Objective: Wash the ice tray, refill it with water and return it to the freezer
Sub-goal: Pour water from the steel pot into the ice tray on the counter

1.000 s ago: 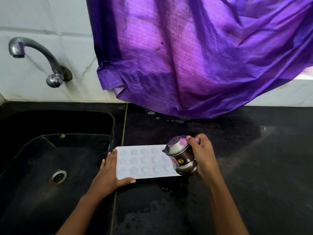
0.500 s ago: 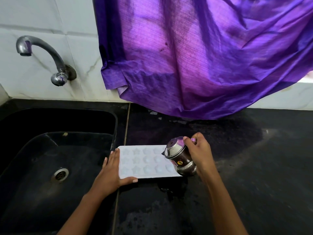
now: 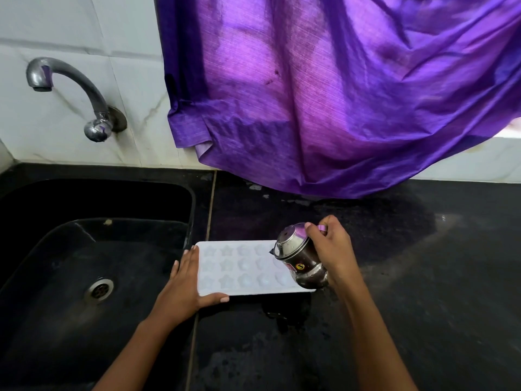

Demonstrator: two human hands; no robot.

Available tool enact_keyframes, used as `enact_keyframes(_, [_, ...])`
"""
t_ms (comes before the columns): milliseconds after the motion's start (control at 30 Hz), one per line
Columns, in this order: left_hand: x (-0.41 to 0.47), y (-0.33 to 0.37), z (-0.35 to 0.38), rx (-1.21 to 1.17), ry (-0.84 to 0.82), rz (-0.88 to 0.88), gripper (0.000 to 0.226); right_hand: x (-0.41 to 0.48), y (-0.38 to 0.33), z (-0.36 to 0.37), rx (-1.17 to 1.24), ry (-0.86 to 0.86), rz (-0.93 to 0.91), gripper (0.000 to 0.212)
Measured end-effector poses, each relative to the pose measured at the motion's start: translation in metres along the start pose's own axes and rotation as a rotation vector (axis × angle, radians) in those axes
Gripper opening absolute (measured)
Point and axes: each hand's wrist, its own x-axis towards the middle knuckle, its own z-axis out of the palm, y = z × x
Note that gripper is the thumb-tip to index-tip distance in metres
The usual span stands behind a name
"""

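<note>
A white ice tray point(image 3: 239, 266) with star and round moulds lies flat on the black counter, right beside the sink. My left hand point(image 3: 183, 289) rests against its left end, fingers straight and thumb along the front edge. My right hand point(image 3: 332, 249) grips the handle of a small steel jug point(image 3: 298, 258), tilted leftward with its spout over the tray's right end. Whether water is coming out I cannot tell.
A black sink point(image 3: 169, 198) with a metal drain point(image 3: 99, 289) lies to the left. A steel tap point(image 3: 70, 88) juts from the white tiled wall above it. A purple curtain point(image 3: 338, 94) hangs over the back of the wet black counter point(image 3: 423, 277).
The hands, tray and jug keep the same pose. Only the head camera has shifted a little, so the scene sits slightly further right in view.
</note>
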Motion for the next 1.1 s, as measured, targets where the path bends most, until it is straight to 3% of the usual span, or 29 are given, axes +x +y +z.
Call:
enact_keyframes(367, [-0.002, 0.003, -0.002, 0.017, -0.005, -0.005, 0.142, 0.001, 0.005, 0.002, 0.030, -0.014, 0.034, 0.029])
enact_keyframes(700, [-0.003, 0.004, -0.003, -0.005, -0.003, -0.011, 0.141, 0.002, 0.003, 0.007, 0.259, -0.047, 0.131, 0.031])
enact_keyframes(1100, [-0.004, 0.006, -0.005, 0.021, -0.023, -0.014, 0.148, 0.003, 0.002, 0.023, 0.134, -0.099, 0.024, 0.034])
